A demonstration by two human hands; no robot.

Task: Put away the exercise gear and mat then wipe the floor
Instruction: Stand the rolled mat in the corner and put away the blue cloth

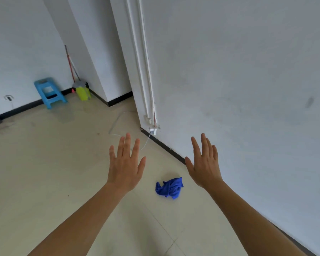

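No gear or mat in view, blue cloth (pixel 169 187) crumpled on floor (pixel 44 172) by the wall edge, left hand (pixel 125 166) and right hand (pixel 204 166) spread, holding nothing; wiping likely remains.

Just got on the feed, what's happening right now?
A person holds both hands out over the floor, fingers spread. The left hand and right hand hold nothing. A blue cloth lies crumpled on the tiles below them, near the wall; neither hand touches it. A blue stool stands in the far corner.
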